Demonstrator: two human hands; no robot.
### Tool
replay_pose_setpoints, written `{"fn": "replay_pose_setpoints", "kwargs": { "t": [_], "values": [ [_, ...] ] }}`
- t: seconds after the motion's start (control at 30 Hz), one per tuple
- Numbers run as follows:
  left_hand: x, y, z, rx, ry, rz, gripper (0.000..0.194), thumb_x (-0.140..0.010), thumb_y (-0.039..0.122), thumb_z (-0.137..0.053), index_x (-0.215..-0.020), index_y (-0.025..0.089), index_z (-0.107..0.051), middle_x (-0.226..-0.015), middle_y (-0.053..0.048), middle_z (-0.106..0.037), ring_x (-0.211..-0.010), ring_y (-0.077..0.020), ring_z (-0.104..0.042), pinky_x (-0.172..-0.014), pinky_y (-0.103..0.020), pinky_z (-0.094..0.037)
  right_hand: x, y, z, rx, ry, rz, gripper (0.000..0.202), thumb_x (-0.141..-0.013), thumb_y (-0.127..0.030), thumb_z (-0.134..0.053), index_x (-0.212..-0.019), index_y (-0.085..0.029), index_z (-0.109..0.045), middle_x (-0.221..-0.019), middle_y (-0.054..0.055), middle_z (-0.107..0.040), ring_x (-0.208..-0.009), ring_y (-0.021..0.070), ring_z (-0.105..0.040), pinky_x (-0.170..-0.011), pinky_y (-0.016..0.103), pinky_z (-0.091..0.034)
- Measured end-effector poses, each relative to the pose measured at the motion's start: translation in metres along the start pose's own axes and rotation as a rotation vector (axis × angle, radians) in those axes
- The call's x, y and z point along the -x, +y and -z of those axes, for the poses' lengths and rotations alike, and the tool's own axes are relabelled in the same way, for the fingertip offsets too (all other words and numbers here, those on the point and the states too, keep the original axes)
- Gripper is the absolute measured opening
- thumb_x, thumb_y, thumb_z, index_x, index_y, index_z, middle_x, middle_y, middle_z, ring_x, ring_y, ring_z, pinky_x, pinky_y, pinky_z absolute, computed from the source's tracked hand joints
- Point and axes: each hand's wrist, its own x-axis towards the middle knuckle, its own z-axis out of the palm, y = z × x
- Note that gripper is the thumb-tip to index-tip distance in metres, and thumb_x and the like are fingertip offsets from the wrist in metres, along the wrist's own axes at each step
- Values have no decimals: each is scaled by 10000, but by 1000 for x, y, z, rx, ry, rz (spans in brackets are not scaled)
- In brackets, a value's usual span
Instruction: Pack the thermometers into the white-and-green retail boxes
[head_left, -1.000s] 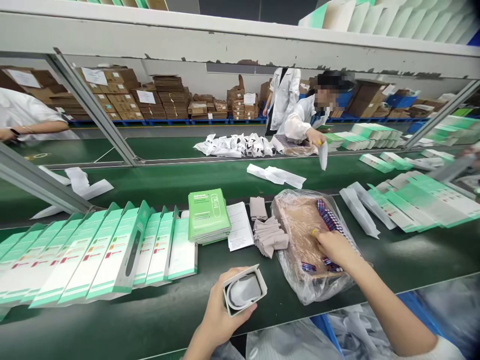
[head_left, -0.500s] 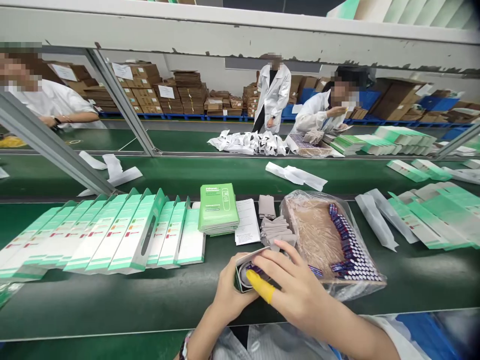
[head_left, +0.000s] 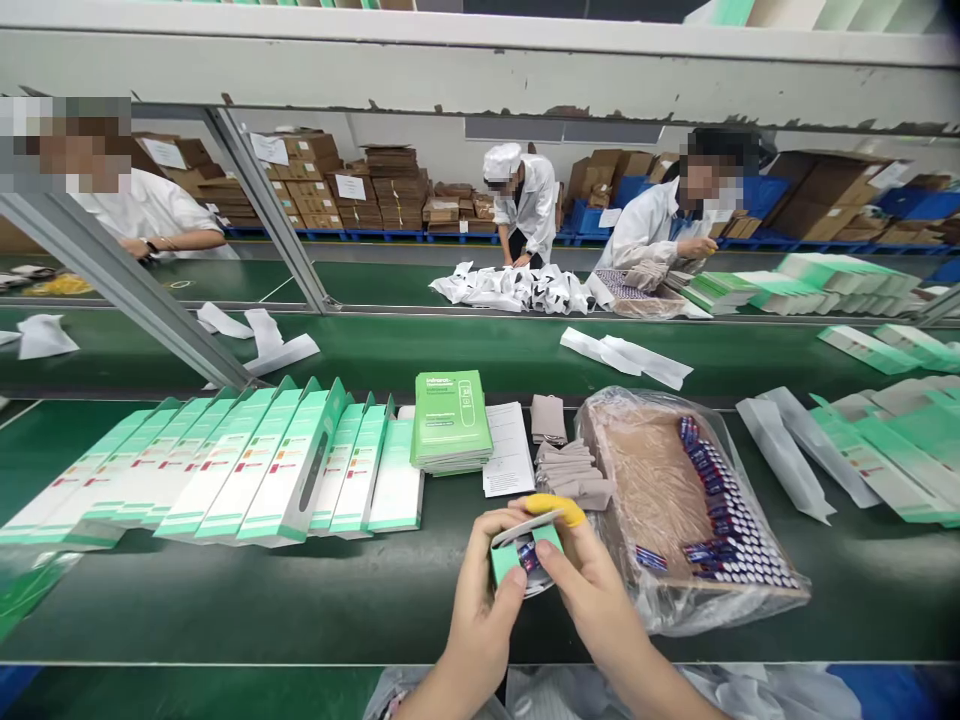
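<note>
Both hands are wrapped around one small green and white carton (head_left: 501, 566), its end facing me with the flaps up. Batteries with dark blue and red sleeves (head_left: 529, 556) show inside the opening. My left hand (head_left: 484, 600) grips the carton's left side, thumb at the rim. My right hand (head_left: 592, 575) closes on the other side, its thumb at the opening and a yellow finger cover (head_left: 559, 508) behind the raised flap. Just beyond lie folded grey-beige pouches (head_left: 570, 472), a printed sheet (head_left: 507, 450) and a stack of green booklets (head_left: 451, 420).
To the right is a plastic-lined cardboard tray (head_left: 630, 440) with rows of batteries (head_left: 739, 535). A row of green and white cartons (head_left: 255, 460) leans at left. White sleeves (head_left: 787, 450) and more cartons (head_left: 900, 450) lie far right. Co-workers (head_left: 525, 205) work across the belt (head_left: 420, 345).
The carton has turned so its opening faces me more. My right hand has shifted from over the opening to the carton's right side. The co-worker at the back now bends over the white pieces.
</note>
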Motion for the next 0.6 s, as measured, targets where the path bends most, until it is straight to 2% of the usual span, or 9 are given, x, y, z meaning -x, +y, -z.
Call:
{"fn": "replay_pose_setpoints", "kwargs": {
  "t": [0.07,0.17,0.23,0.27,0.33,0.4,0.5,0.6],
  "values": [
    [-2,-4,1,-68,42,-155,183,-968,254,-510,-1131,239,-591,-1090,-66,-641,-1072,-213,-607,-919,-326,-514,0,5,1,-63,33,13,264,-938,-320,-630,-1196,-377,-631,-1283,-24,-643,-1202,153,-582,-1022,252,-454],
    [-9,-15,16,-246,-30,-596,237,-959,161,-521,-1176,241,-577,-1081,-77,-687,-1036,-218,-656,-902,-378,-532,-2,8,12,-69,-12,50,154,-940,-319,-611,-1061,-348,-701,-1268,-13,-653,-1164,162,-610,-960,234,-491],
    [-16,-20,29,-397,-142,-835,262,-937,254,-608,-1196,224,-579,-1063,-95,-722,-1041,-242,-680,-903,-405,-545,-5,9,24,18,-84,125,194,-976,-354,-537,-1021,-325,-723,-1289,12,-649,-1190,191,-607,-1002,279,-480],
    [-20,-21,34,-443,-177,-889,296,-915,341,-644,-1177,212,-591,-1037,-105,-738,-1032,-253,-692,-898,-409,-555,-7,8,30,102,-124,183,236,-990,-380,-502,-1031,-317,-725,-1321,28,-635,-1240,215,-580,-1050,321,-453],
    [-26,-19,42,-455,-196,-893,360,-876,479,-654,-1089,191,-619,-963,-119,-760,-988,-261,-717,-881,-408,-579,-10,5,42,324,-212,355,280,-972,-454,-518,-1120,-306,-703,-1380,63,-600,-1347,275,-488,-1129,421,-378],
    [-28,-16,45,-429,-196,-866,293,-876,464,-661,-981,192,-632,-894,-118,-771,-924,-254,-739,-849,-391,-606,-15,0,50,547,-325,557,381,-919,-479,-607,-1255,-300,-635,-1361,89,-620,-1351,302,-486,-1130,468,-380],
    [-27,-12,43,-446,-234,-823,123,-857,292,-721,-919,207,-658,-854,-98,-783,-882,-241,-753,-802,-347,-631,-21,-8,57,785,-460,747,544,-915,-396,-645,-1420,-270,-490,-1251,104,-691,-1197,262,-630,-1030,389,-509],
    [-21,-10,37,-417,-156,-691,149,-798,227,-781,-921,241,-699,-862,-72,-787,-869,-244,-749,-791,-347,-626,-28,-13,56,857,-482,794,537,-941,-388,-601,-1442,-255,-460,-1214,107,-706,-1128,239,-670,-943,322,-572]
  ]
}}
